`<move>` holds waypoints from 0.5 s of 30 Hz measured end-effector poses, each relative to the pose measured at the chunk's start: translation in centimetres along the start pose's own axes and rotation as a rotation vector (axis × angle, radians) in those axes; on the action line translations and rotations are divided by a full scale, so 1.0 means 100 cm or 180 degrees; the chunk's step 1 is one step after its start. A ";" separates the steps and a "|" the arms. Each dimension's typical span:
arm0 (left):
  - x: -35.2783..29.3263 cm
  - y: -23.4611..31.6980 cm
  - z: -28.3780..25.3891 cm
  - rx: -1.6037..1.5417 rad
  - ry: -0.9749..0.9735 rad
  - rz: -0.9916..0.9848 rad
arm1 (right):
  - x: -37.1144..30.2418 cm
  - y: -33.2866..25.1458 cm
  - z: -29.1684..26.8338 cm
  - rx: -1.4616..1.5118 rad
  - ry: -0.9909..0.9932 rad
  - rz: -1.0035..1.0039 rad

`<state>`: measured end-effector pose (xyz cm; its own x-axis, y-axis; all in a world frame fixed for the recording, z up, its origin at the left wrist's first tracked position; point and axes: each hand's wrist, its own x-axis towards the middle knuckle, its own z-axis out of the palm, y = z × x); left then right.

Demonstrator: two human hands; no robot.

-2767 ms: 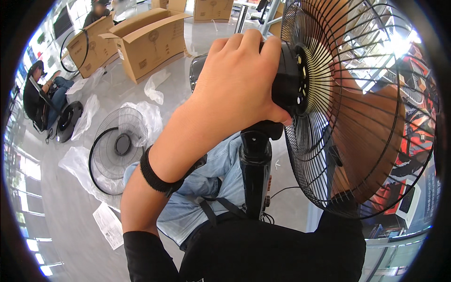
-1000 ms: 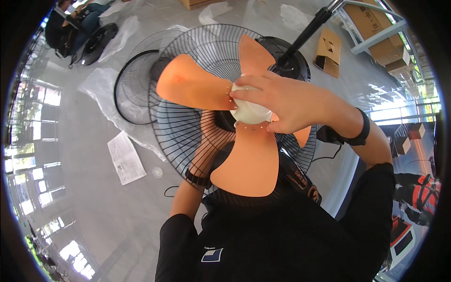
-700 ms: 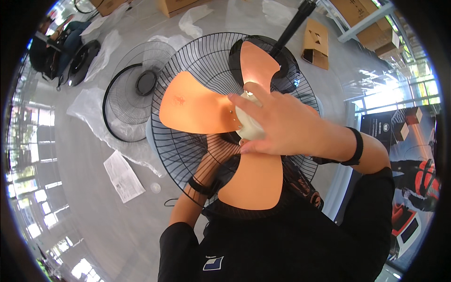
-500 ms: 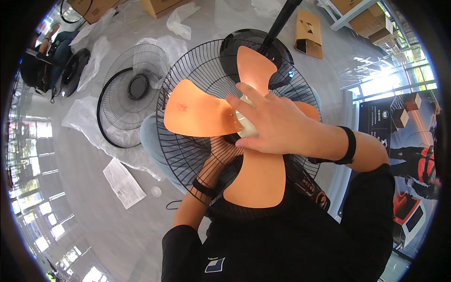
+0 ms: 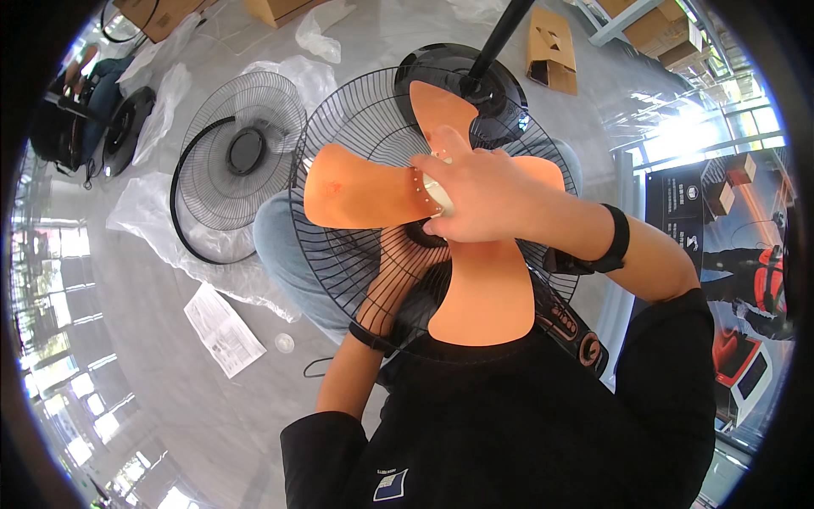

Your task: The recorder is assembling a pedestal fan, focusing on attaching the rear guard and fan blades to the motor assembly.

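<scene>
My right hand point(image 5: 487, 193) is closed over the pale hub point(image 5: 437, 197) of an orange four-bladed fan blade point(image 5: 483, 293), thumb below and fingers above. The blade sits inside a black wire guard point(image 5: 326, 276), which rests over my lap. Behind the guard's wires, my left hand point(image 5: 403, 253) is curled near the dark centre behind the hub. What it grips is hidden by the wires and the blade. A black control panel point(image 5: 566, 329) with buttons and a knob shows below the guard on the right.
Beyond the guard stand a round black base point(image 5: 509, 89) and a black pole point(image 5: 502, 41). On the left floor lie another wire guard point(image 5: 203, 182), a black ring point(image 5: 180, 208), plastic wrap point(image 5: 140, 208) and a paper sheet point(image 5: 222, 331). An opened carton point(image 5: 551, 53) is at the far right.
The blade has turned slightly counterclockwise, its lower blade moving right and its upper one left. My right hand has moved with the hub, a little up and left.
</scene>
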<state>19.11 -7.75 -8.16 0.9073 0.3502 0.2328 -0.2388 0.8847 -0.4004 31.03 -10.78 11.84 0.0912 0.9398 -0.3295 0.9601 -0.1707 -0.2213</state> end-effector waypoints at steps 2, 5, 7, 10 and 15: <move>0.002 0.002 0.010 -0.0021 0.0280 0.0043 | 0.003 -0.002 -0.005 -0.0034 -0.0194 0.0072; 0.004 0.004 0.018 0.0333 0.0605 0.0074 | 0.010 0.000 -0.012 0.0084 -0.0416 0.0082; 0.003 0.002 0.023 0.0739 0.0630 0.0059 | 0.015 0.006 -0.017 0.0135 -0.0506 0.0029; -0.036 -0.010 0.019 0.5299 0.0898 0.1156 | 0.005 -0.004 -0.014 0.0164 -0.0726 -0.0074; -0.029 0.010 -0.008 0.6096 0.1217 0.0834 | 0.012 0.011 0.001 0.0198 -0.0487 -0.0068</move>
<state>16.47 -8.14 -9.91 0.7455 0.6636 0.0615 -0.1154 0.0376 0.9926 32.21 -9.89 11.07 0.0251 0.8881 -0.4591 0.9428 -0.1738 -0.2846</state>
